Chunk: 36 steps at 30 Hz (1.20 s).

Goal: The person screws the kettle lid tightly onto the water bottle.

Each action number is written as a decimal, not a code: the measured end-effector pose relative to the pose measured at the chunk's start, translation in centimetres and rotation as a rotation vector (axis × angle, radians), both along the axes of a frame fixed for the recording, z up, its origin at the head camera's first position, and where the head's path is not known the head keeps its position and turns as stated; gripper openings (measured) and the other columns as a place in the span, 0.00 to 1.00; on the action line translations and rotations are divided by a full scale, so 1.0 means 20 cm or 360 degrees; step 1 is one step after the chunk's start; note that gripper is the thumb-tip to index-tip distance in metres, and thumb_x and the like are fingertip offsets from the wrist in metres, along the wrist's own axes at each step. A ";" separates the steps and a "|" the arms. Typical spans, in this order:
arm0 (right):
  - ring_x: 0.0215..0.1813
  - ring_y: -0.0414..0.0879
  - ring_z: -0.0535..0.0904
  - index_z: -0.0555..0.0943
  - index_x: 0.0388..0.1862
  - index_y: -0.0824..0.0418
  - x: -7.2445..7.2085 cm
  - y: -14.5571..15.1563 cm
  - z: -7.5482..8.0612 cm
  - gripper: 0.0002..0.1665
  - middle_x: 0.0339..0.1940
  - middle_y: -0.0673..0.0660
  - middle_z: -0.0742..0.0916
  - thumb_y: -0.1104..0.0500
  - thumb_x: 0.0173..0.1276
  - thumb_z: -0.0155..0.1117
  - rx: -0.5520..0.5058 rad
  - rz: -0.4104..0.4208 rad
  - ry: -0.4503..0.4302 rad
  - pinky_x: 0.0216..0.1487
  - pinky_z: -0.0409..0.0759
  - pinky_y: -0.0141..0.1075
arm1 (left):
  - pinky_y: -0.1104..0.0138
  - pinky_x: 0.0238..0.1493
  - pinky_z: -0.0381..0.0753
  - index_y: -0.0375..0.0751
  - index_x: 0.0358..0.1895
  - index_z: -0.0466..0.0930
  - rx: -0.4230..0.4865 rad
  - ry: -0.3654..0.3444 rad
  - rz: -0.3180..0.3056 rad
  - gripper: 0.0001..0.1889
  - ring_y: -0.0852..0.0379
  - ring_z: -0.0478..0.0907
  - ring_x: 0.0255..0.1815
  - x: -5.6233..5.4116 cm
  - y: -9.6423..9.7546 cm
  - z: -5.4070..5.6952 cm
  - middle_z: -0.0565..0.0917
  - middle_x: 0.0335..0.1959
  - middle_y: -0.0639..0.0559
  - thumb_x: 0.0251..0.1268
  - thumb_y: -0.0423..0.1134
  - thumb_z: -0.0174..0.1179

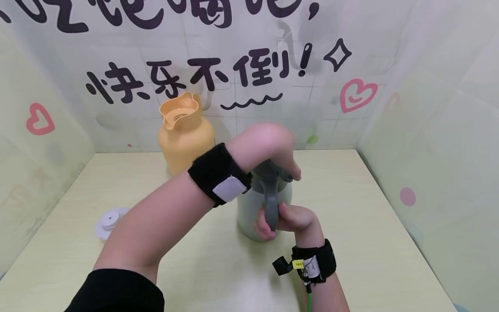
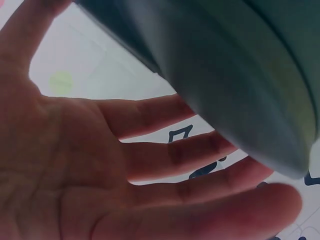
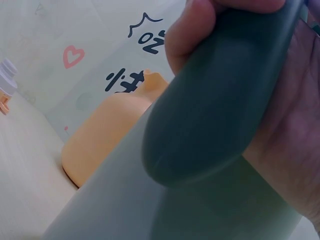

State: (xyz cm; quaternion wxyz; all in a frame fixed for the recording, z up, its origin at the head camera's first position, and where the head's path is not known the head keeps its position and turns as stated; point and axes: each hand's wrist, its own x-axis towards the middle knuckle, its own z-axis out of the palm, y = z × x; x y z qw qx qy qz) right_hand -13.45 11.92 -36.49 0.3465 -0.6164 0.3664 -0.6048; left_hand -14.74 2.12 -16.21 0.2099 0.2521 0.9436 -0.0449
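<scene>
A pale grey-green jug stands on the table, its dark grey handle facing me. My right hand grips the lower part of this handle, fingers wrapped round it. From above, my left hand reaches over the jug's dark grey lid, with fingers bent down on the far right side; motion blurs it in the head view. In the left wrist view the thumb and spread fingers span the lid, several fingertips hidden behind it.
An orange jug with an uncovered top stands back left. Left of my forearm lies a white screw lid, partly hidden by the arm. Cloth walls with lettering and hearts enclose the table at the back and sides.
</scene>
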 end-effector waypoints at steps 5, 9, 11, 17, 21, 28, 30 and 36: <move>0.23 0.54 0.60 0.64 0.32 0.66 0.00 0.00 0.00 0.39 0.22 0.60 0.66 0.32 0.73 0.25 0.0001 -0.0013 -0.0004 0.26 0.62 0.43 | 0.64 0.41 0.73 0.44 0.45 0.76 -0.0012 -0.0037 -0.0012 0.26 0.55 0.73 0.42 -0.01 0.00 0.01 0.77 0.42 0.53 0.53 0.61 0.65; 0.23 0.56 0.60 0.64 0.32 0.66 0.00 0.01 0.00 0.39 0.22 0.60 0.66 0.32 0.72 0.25 0.0006 -0.0014 -0.0003 0.26 0.62 0.44 | 0.64 0.41 0.74 0.43 0.44 0.76 -0.0032 -0.0048 -0.0052 0.26 0.55 0.74 0.41 -0.01 0.00 0.01 0.78 0.41 0.53 0.52 0.60 0.67; 0.23 0.56 0.60 0.64 0.32 0.66 0.00 0.01 0.00 0.39 0.22 0.60 0.66 0.32 0.73 0.25 0.0006 -0.0011 -0.0002 0.26 0.62 0.44 | 0.65 0.40 0.73 0.44 0.43 0.77 -0.0046 -0.0038 -0.0084 0.25 0.56 0.74 0.41 -0.02 0.00 0.01 0.79 0.40 0.54 0.51 0.60 0.67; 0.23 0.55 0.60 0.64 0.32 0.66 0.00 0.00 0.00 0.39 0.22 0.59 0.67 0.32 0.72 0.25 0.0002 -0.0008 -0.0004 0.26 0.62 0.44 | 0.65 0.42 0.73 0.44 0.43 0.76 -0.0072 -0.0020 -0.0198 0.26 0.56 0.73 0.41 -0.03 0.00 0.01 0.79 0.41 0.55 0.50 0.59 0.69; 0.22 0.55 0.59 0.64 0.31 0.67 0.00 0.00 0.01 0.39 0.22 0.60 0.67 0.32 0.72 0.27 -0.0008 -0.0008 -0.0017 0.26 0.62 0.44 | 0.64 0.43 0.73 0.42 0.47 0.73 -0.0072 -0.0016 -0.0268 0.29 0.54 0.72 0.42 -0.04 -0.01 0.01 0.77 0.42 0.52 0.49 0.58 0.70; 0.22 0.56 0.59 0.64 0.31 0.67 0.00 0.00 0.01 0.40 0.22 0.60 0.67 0.31 0.72 0.27 0.0002 -0.0011 -0.0012 0.25 0.62 0.44 | 0.64 0.45 0.72 0.41 0.53 0.70 -0.0061 -0.0032 -0.0311 0.33 0.54 0.71 0.45 -0.04 -0.02 0.01 0.76 0.46 0.52 0.49 0.56 0.71; 0.22 0.55 0.59 0.64 0.31 0.66 0.00 0.00 0.00 0.39 0.22 0.59 0.67 0.31 0.72 0.27 0.0001 -0.0021 -0.0006 0.24 0.61 0.44 | 0.64 0.46 0.72 0.40 0.53 0.70 -0.0066 -0.0032 -0.0325 0.33 0.54 0.71 0.45 -0.04 -0.02 0.01 0.76 0.46 0.52 0.50 0.55 0.71; 0.22 0.54 0.59 0.64 0.31 0.66 0.00 0.00 0.00 0.39 0.22 0.59 0.67 0.31 0.72 0.26 0.0001 -0.0021 -0.0002 0.24 0.61 0.44 | 0.65 0.43 0.72 0.40 0.49 0.72 -0.0095 -0.0031 -0.0377 0.29 0.55 0.71 0.41 -0.04 -0.02 0.02 0.76 0.43 0.53 0.49 0.54 0.71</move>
